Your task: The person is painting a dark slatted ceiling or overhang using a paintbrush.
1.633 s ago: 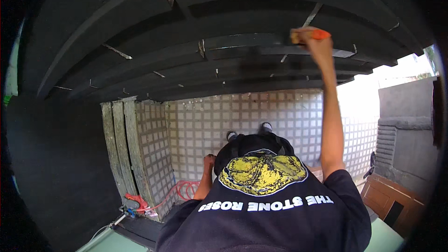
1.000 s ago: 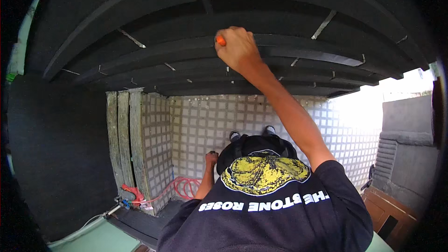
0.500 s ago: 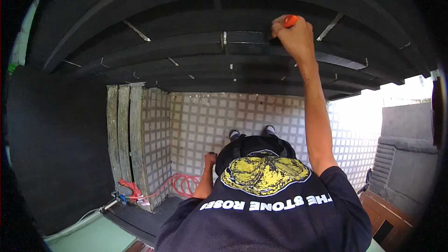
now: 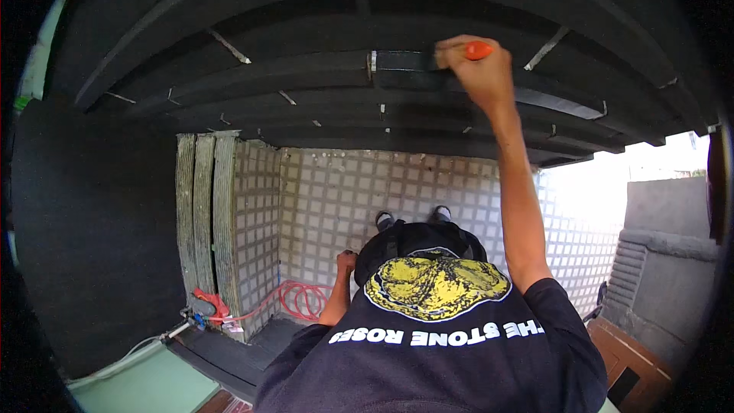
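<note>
Up at the black boards [image 4: 283, 69], my right hand [image 4: 489, 76] is closed around an orange-handled paintbrush [image 4: 479, 50]. The brush's head is blurred and mostly hidden by my fingers. To the left of that hand a section of board [image 4: 409, 61] looks wet and shiny, ending at a pale, unpainted joint [image 4: 372, 66]. Low beside my hip hangs my left hand [image 4: 346, 261]. Its fingers are too small and partly hidden to show whether they are closed.
Several pale gaps mark the boards. Below lies a checkered tiled floor [image 4: 336, 191]. At left stand grey ribbed planks [image 4: 205, 206], with a red-and-grey tool [image 4: 208, 304] and a coiled red hose [image 4: 294, 300] by their foot. A grey wall [image 4: 665, 275] rises at the right.
My right hand has come slightly lower and tilted, its fingers now pointing more to the left, with the paintbrush still held. My left hand stays by my hip.
</note>
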The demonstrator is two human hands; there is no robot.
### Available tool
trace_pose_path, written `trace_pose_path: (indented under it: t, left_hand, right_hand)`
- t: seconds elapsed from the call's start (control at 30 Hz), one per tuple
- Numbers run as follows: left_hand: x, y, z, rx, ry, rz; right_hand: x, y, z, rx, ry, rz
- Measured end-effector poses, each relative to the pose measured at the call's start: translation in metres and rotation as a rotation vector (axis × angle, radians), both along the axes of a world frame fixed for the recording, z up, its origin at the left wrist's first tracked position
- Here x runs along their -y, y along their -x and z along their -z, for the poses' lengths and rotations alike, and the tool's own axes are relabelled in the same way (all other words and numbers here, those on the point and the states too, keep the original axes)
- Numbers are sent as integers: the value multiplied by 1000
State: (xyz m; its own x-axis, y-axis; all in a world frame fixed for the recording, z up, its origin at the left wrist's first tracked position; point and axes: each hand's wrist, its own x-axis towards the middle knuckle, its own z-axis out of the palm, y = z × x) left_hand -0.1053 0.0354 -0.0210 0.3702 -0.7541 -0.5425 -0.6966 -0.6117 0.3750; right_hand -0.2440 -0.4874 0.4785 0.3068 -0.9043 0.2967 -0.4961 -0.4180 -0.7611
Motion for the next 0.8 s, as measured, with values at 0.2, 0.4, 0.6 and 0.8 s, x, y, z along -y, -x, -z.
trace_pose_path:
  t: [0.2, 0.4, 0.6, 0.8]
  left_hand:
    - [21, -8, -6, 125, 61, 339]
    - [47, -17, -7, 122, 119, 366]
    - [63, -14, -6, 10, 177, 94]
    - [79, 5, -22, -94, 51, -101]
  right_hand:
    - [12, 2, 48, 391, -216, -139]
    - [48, 160, 28, 141, -99, 294]
    - [57, 211, -5, 7, -3, 459]
    - [88, 232, 34, 450, -311, 162]
